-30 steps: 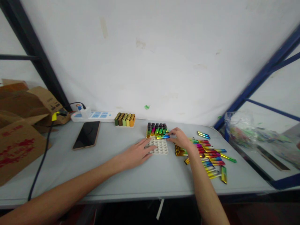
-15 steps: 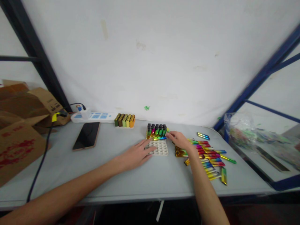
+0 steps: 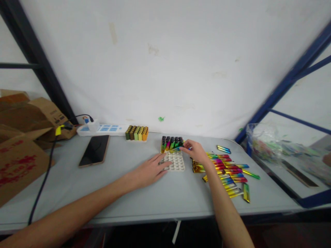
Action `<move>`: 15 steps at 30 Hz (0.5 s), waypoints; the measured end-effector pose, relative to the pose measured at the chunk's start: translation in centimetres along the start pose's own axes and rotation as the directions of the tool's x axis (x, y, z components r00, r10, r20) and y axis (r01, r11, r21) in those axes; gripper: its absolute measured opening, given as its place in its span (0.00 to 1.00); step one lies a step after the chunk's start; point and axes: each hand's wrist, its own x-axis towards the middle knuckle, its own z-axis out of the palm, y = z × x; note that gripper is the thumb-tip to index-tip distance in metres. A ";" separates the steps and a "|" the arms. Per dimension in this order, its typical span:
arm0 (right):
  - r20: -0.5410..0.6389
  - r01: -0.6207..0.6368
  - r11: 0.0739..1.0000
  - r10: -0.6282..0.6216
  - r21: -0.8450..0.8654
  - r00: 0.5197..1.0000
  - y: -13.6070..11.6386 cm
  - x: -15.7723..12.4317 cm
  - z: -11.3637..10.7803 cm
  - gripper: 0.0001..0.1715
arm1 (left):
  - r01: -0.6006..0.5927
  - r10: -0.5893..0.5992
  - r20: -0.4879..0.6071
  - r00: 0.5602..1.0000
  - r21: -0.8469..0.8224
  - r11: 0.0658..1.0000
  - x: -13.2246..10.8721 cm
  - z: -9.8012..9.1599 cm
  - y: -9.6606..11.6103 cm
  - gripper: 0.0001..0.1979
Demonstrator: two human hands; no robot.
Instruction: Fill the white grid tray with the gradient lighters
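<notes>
Left hand [image 3: 152,169] palm down, fingers loosely spread, gripping nothing visible; fingertips and thumb over the left side of the white tray [image 3: 177,164], seem to touch it. Right hand [image 3: 194,151] nearly closed, thumb and fingertips pinching the right end of a blue-green metallic lighter [image 3: 175,150]. That lighter lies sideways, a bit tilted, just on the near side of the upright lighters [image 3: 171,142], which have black tops and fill the tray's far part. Near part of tray: bare round sockets.

Loose pile of metallic lighters [image 3: 234,170], red, gold, blue, green, on the tabletop [image 3: 155,203] right of the tray, right forearm crossing its left part. Small blue-gold group [image 3: 223,149] beyond the pile, far right. Far left of tray: block of upright tubes [image 3: 137,133], green to orange. Further left: phone [image 3: 94,151], power strip [image 3: 111,130], cardboard box [image 3: 22,165].
</notes>
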 end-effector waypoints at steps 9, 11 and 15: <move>-0.165 0.238 0.971 -0.237 -0.014 0.958 -3.2 0.5 2.9 0.12 | 0.001 -0.002 0.008 1.000 0.013 1.000 0.1 0.1 0.0 0.19; -0.172 0.259 0.966 -0.257 -0.007 0.951 -3.7 0.5 3.5 0.12 | 0.001 -0.001 -0.002 1.000 0.003 1.000 0.1 0.2 0.0 0.19; -0.226 0.274 0.962 -0.263 0.018 0.938 -4.0 0.4 4.3 0.12 | -0.011 0.011 -0.016 1.000 -0.021 1.000 0.2 0.1 0.0 0.18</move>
